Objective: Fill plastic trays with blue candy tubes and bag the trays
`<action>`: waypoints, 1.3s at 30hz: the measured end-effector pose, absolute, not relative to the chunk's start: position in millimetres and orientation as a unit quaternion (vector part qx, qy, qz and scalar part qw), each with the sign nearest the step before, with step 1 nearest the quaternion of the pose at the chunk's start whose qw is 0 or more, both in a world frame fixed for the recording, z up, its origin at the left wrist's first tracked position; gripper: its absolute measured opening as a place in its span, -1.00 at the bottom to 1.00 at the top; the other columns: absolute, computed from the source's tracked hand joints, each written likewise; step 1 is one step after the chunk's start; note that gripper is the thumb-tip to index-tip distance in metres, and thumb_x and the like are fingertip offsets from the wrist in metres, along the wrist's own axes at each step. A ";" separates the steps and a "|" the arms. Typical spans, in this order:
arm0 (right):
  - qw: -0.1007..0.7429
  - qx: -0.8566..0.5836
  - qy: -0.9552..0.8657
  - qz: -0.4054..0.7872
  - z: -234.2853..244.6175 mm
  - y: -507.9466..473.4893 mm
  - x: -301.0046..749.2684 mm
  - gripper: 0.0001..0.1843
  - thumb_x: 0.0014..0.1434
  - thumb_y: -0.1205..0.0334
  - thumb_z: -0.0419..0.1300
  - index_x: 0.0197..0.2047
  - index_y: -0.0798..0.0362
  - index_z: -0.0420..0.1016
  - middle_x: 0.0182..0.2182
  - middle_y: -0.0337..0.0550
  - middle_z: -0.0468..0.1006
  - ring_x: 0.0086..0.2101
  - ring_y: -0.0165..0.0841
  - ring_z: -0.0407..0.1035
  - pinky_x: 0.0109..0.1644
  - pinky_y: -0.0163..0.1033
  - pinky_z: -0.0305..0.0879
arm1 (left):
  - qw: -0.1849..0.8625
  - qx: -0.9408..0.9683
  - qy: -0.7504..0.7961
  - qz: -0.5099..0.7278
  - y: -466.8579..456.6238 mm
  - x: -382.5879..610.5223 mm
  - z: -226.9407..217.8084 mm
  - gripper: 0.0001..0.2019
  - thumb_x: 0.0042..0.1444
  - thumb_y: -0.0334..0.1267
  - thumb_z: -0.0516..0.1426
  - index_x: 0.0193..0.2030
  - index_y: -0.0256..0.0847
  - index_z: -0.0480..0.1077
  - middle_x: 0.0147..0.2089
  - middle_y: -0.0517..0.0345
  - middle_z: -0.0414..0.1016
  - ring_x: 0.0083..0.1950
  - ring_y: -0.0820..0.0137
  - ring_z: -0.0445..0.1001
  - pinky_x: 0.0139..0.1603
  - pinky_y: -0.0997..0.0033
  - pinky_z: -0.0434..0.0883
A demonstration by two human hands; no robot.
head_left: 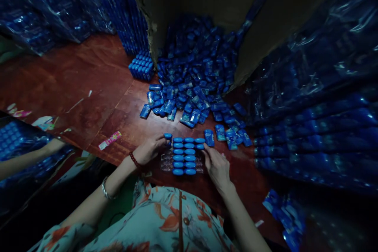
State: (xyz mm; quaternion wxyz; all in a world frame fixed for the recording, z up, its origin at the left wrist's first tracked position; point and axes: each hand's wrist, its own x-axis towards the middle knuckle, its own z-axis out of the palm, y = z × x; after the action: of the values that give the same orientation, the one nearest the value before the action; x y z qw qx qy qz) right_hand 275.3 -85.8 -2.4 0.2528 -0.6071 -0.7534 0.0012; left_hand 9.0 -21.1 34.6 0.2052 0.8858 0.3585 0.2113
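A clear plastic tray [166,164] lies on the table in front of me. Two middle columns of small blue plastic packs [178,158] stand on edge in it, rounded ends up. At the tray's far left corner my left hand [151,147] pinches a blue pack [167,136]. On the right side my right hand [217,165] has its fingers closed on another blue pack [200,146], just nearer than a pack [199,140] in the same column. The near slots of both outer columns show only clear plastic.
Loose blue packs [189,75] spill from a tipped cardboard box [254,55] onto the red-brown table [88,71]. A filled block of packs [141,65] stands left of it. Plastic-wrapped stacks [310,138] rise on the right. Another person's arm [32,157] reaches in at left.
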 end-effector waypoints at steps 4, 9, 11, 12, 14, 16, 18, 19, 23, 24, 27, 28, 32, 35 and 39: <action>0.263 -0.594 -0.760 0.002 -1.0 -84.6 271.2 -0.70 0.28 0.33 -0.01 0.00 0.12 0.45 -0.36 -0.10 0.59 -0.36 -0.38 0.47 -0.21 -0.31 0.29 | 0.177 0.876 0.380 0.237 -28.2 9.5 22.8 -0.81 0.24 -0.40 -0.06 -0.25 -0.26 0.37 -0.29 0.07 0.37 -0.31 0.46 0.37 -0.30 0.49 0.39; 0.277 -0.582 -0.764 0.036 3.7 -84.8 272.4 -0.71 0.27 0.29 0.02 -0.01 0.11 0.46 -0.34 -0.09 0.61 -0.35 -0.38 0.48 -0.22 -0.32 0.32 | 0.097 0.846 0.438 0.287 -50.0 20.7 7.8 -0.75 0.22 -0.41 -0.03 -0.05 -0.19 0.40 -0.12 -0.02 0.37 -0.13 0.32 0.32 -0.17 0.30 0.40; 0.307 -0.579 -0.752 0.066 5.9 -80.9 278.5 -0.72 0.28 0.24 0.02 -0.06 0.09 0.49 -0.31 -0.09 0.61 -0.32 -0.38 0.49 -0.20 -0.32 0.33 | 0.106 0.828 0.456 0.310 -51.3 20.1 7.5 -0.76 0.20 -0.35 0.02 -0.06 -0.13 0.43 0.00 -0.04 0.31 -0.06 0.29 0.29 -0.10 0.23 0.39; 0.326 -0.586 -0.738 0.074 6.8 -77.0 282.8 -0.72 0.28 0.21 0.01 -0.09 0.08 0.50 -0.29 -0.09 0.61 -0.31 -0.38 0.49 -0.18 -0.32 0.33 | 0.123 0.813 0.466 0.328 -49.1 18.7 7.5 -0.78 0.20 -0.32 0.04 -0.07 -0.11 0.45 0.04 -0.03 0.28 -0.04 0.29 0.28 -0.07 0.22 0.39; 0.336 -0.628 -0.698 0.075 7.9 -64.9 292.5 -0.69 0.29 0.15 -0.02 -0.12 0.08 0.50 -0.24 -0.06 0.60 -0.27 -0.33 0.48 -0.17 -0.27 0.34 | 0.167 0.765 0.497 0.373 -38.3 14.1 6.0 -0.78 0.21 -0.27 0.04 -0.06 -0.11 0.44 0.06 -0.01 0.25 -0.04 0.33 0.31 -0.05 0.26 0.40; 0.285 -0.687 -0.665 0.062 8.0 -48.3 300.8 -0.64 0.27 0.06 -0.02 -0.06 0.09 0.45 -0.16 0.00 0.56 -0.23 -0.25 0.47 -0.20 -0.21 0.34 | 0.187 0.694 0.554 0.420 -18.5 7.3 1.5 -0.74 0.22 -0.23 0.01 0.01 -0.15 0.37 -0.01 -0.01 0.29 -0.11 0.38 0.36 -0.13 0.33 0.42; 0.193 -0.714 -0.670 0.064 7.4 -30.9 304.7 -0.58 0.24 0.00 0.02 0.03 0.10 0.38 -0.10 0.06 0.52 -0.21 -0.17 0.46 -0.25 -0.17 0.33 | 0.155 0.619 0.629 0.445 8.1 -1.6 -3.6 -0.67 0.20 -0.17 0.04 0.07 -0.21 0.29 -0.08 -0.02 0.31 -0.17 0.36 0.39 -0.19 0.33 0.43; 0.148 -0.710 -0.685 0.074 7.0 -23.3 304.9 -0.56 0.23 0.01 0.04 0.05 0.10 0.35 -0.08 0.08 0.51 -0.20 -0.15 0.45 -0.28 -0.17 0.32 | 0.127 0.592 0.668 0.433 22.5 -6.3 -5.2 -0.61 0.16 -0.14 0.09 0.09 -0.24 0.26 -0.08 -0.05 0.32 -0.15 0.32 0.40 -0.17 0.28 0.42; 0.046 -0.659 -0.737 0.143 6.0 -8.5 304.3 -0.68 0.19 0.13 0.10 -0.03 0.09 0.35 -0.15 0.03 0.52 -0.22 -0.18 0.45 -0.31 -0.23 0.25 | 0.087 0.591 0.773 0.213 71.0 -20.4 1.4 -0.49 0.04 -0.12 0.18 0.08 -0.34 0.22 0.01 -0.27 0.31 0.03 0.04 0.36 -0.03 0.06 0.35; 0.039 -0.658 -0.735 0.158 5.8 -9.6 306.7 -0.71 0.17 0.14 0.12 -0.07 0.09 0.36 -0.20 0.01 0.53 -0.24 -0.20 0.45 -0.33 -0.25 0.24 | 0.098 0.603 0.774 0.166 78.3 -22.3 5.1 -0.53 0.04 -0.14 0.17 0.05 -0.33 0.25 0.00 -0.27 0.32 0.02 0.03 0.37 -0.04 0.07 0.34; 0.083 -0.699 -0.682 0.198 5.8 -25.4 322.8 -0.72 0.10 0.08 0.17 -0.15 0.04 0.36 -0.39 -0.11 0.52 -0.39 -0.25 0.42 -0.43 -0.28 0.18 | 0.131 0.635 0.753 0.116 85.0 -28.2 13.7 -0.63 0.01 -0.22 0.18 -0.04 -0.27 0.29 -0.04 -0.19 0.38 -0.03 0.09 0.42 -0.06 0.16 0.36; 0.131 -0.712 -0.653 0.221 6.4 -34.5 329.1 -0.70 0.08 0.04 0.18 -0.18 0.03 0.35 -0.44 -0.16 0.50 -0.45 -0.28 0.40 -0.46 -0.29 0.17 | 0.140 0.642 0.746 0.106 82.2 -31.0 14.4 -0.62 -0.02 -0.23 0.19 -0.04 -0.26 0.28 -0.04 -0.16 0.39 -0.05 0.11 0.43 -0.07 0.19 0.36; 0.366 -0.669 -0.516 0.390 11.4 -79.0 337.9 -0.63 0.03 -0.07 0.18 -0.21 0.00 0.28 -0.49 -0.26 0.45 -0.58 -0.40 0.33 -0.56 -0.32 0.23 | 0.188 0.677 0.698 0.142 51.2 -43.0 6.8 -0.55 -0.04 -0.21 0.19 0.02 -0.21 0.23 -0.10 -0.07 0.44 -0.14 0.17 0.48 -0.13 0.23 0.40; 0.429 -0.629 -0.482 0.434 11.5 -102.8 320.9 -0.65 0.06 -0.03 0.19 -0.16 0.00 0.31 -0.40 -0.23 0.49 -0.50 -0.38 0.40 -0.48 -0.27 0.37 | 0.231 0.643 0.672 0.285 17.7 -42.7 -1.1 -0.49 0.01 -0.13 0.16 0.09 -0.22 0.17 -0.10 -0.03 0.44 -0.17 0.24 0.48 -0.14 0.24 0.42; 0.413 -0.618 -0.592 0.313 3.3 -108.5 295.8 -0.80 0.16 0.12 0.13 -0.17 0.01 0.42 -0.22 -0.11 0.53 -0.21 -0.28 0.44 -0.14 -0.16 0.41 | 0.287 0.544 0.644 0.454 -24.0 -27.2 -0.2 -0.58 0.04 -0.09 0.13 0.02 -0.22 0.27 -0.14 0.04 0.46 -0.17 0.35 0.48 -0.15 0.32 0.45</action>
State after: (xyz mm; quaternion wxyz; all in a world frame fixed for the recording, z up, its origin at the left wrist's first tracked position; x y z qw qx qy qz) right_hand 295.8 -108.5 3.3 0.4129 -0.6179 -0.5916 0.3125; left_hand -27.2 -24.0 -0.2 0.2870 0.5442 0.6442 0.4544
